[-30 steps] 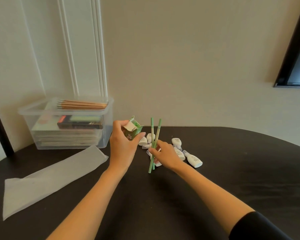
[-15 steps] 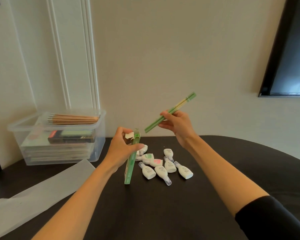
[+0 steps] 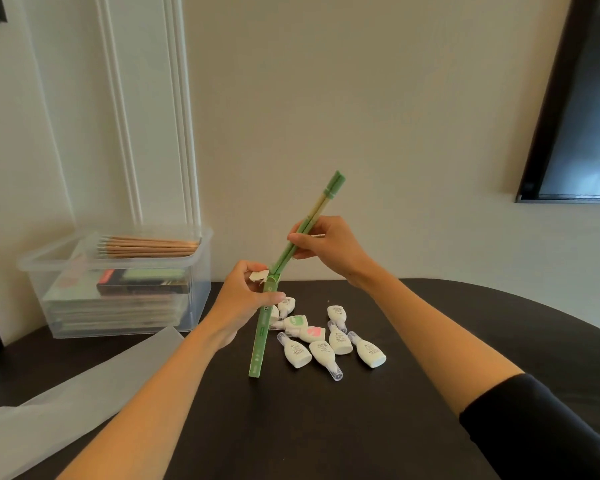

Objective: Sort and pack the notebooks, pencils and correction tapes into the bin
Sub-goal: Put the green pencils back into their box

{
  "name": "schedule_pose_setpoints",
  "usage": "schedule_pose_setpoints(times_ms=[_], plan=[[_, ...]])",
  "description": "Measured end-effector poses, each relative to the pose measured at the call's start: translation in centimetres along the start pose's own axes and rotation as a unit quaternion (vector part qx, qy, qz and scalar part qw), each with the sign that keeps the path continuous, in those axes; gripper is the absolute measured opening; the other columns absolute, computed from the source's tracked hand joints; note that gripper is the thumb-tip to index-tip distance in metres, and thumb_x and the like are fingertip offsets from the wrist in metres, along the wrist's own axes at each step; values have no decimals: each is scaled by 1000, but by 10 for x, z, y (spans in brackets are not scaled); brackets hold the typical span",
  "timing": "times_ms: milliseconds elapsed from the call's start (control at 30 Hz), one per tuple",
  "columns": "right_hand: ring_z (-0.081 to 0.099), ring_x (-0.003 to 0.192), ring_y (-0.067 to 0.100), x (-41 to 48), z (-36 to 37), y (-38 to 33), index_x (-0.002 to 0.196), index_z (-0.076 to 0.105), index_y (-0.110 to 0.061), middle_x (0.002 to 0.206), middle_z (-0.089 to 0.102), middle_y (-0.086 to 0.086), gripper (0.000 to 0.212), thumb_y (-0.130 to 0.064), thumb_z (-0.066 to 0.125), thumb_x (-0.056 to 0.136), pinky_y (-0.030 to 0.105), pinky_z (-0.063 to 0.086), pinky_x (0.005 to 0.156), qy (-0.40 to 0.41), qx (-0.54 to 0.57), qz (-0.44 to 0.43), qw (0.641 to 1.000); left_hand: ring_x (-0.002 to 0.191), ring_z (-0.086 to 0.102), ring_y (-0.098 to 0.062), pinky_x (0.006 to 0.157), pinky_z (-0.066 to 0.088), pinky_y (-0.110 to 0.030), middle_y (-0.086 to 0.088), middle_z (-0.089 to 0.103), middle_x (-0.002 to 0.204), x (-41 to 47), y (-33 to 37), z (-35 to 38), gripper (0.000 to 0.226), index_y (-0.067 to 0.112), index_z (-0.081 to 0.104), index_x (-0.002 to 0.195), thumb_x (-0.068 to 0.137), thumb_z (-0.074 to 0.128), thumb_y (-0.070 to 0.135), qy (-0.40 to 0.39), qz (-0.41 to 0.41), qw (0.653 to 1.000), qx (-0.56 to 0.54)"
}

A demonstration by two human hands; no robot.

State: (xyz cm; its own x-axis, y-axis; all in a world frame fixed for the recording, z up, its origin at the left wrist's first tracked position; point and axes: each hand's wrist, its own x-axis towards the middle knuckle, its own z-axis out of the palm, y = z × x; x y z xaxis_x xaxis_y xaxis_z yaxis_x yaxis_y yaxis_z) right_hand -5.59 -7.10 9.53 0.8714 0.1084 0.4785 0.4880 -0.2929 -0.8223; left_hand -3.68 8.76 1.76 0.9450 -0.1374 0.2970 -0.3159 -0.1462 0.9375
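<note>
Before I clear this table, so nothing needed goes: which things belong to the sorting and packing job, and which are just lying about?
Part of the job:
green pencils in the right hand
green pencil box in the left hand
correction tapes on the table
clear bin holding notebooks, wooden pencils on top

Just lying about:
translucent sheet on the table

Reaching forward with both forearms; gripping a green carton in the left hand, pinching two green pencils in the higher right hand.

Print on the correction tapes and the green pencil box is too small to read.
</note>
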Motion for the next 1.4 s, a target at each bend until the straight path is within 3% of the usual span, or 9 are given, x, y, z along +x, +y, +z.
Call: schedule_pose_setpoints(times_ms=[167, 333, 533, 800, 933, 1033, 1167, 1267, 1400], plan=[[64, 67, 16, 4, 2, 3, 93, 64, 3, 84, 66, 16, 11, -5, 61, 86, 22, 58, 68, -11, -66, 17, 998, 94, 62, -13, 78, 48, -25, 1, 63, 104, -1, 2, 3, 47, 26, 48, 99, 70, 77, 4, -32, -14, 999, -21], [62, 82, 28, 10, 9, 13, 98, 64, 8, 99, 66, 23, 29, -18, 65, 85, 39, 52, 82, -88, -231, 61, 967, 98, 63, -13, 96, 46, -42, 5, 66, 101, 0, 2, 5, 55, 23, 44, 106, 70, 74, -3, -39, -41, 995, -85], [60, 89, 15, 1, 14, 24, 109, 59, -11, 101, 63, 8, 22, -23, 59, 90, 29, 52, 81, -91, -90, 78, 989, 105, 60, -21, 101, 41, -45, -1, 66, 105, -3, -2, 1, 33, 16, 50, 109, 82, 67, 9, 8, -54, 995, -85], [58, 80, 13, 0, 25, 28, 99, 67, -7, 90, 63, 3, 17, -18, 57, 91, 18, 52, 67, 10, -22, 21, 999, 93, 63, -16, 85, 46, -34, 1, 69, 91, -6, -2, 0, 7, 18, 60, 88, 85, 64, 14, 22, -34, 998, -51], [50, 62, 20, 4, 29, 28, 70, 63, 0, 70, 59, 7, 24, -16, 62, 87, 27, 38, 58, 114, -252, -61, 959, 83, 64, -10, 71, 46, -25, 5, 69, 83, -5, -1, 2, 7, 18, 60, 85, 84, 66, 14, 43, -18, 998, -41], [41, 56, 18, 3, 36, 31, 58, 40, -14, 58, 45, 0, 32, -12, 56, 86, 27, 30, 52, 117, -288, -43, 950, 80, 64, -9, 66, 45, -23, 4, 69, 81, -5, -1, 8, 8, 16, 59, 84, 82, 67, 15, 61, -11, 998, -31], [50, 64, 16, 4, 31, 31, 82, 54, -11, 72, 56, 0, 10, -19, 56, 89, 28, 42, 62, 77, -252, -19, 964, 81, 63, -10, 65, 45, -23, 4, 67, 83, -5, -1, 9, 9, 19, 58, 82, 83, 67, 17, 78, -8, 997, -18], [64, 78, 18, -2, 28, 26, 127, 46, -11, 100, 65, 3, 39, -16, 57, 91, 28, 51, 74, 89, -168, -62, 980, 81, 63, -8, 65, 45, -22, 5, 67, 84, -4, -1, 5, 9, 21, 58, 82, 83, 67, 17, 81, -7, 997, -17], [67, 83, 22, -5, 30, 32, 120, 59, -7, 96, 71, 11, 29, -10, 55, 91, 39, 52, 82, 64, -215, -93, 970, 83, 63, -9, 67, 47, -22, 5, 67, 85, -4, -3, 4, 9, 23, 59, 83, 84, 65, 16, 87, -7, 996, -26]])
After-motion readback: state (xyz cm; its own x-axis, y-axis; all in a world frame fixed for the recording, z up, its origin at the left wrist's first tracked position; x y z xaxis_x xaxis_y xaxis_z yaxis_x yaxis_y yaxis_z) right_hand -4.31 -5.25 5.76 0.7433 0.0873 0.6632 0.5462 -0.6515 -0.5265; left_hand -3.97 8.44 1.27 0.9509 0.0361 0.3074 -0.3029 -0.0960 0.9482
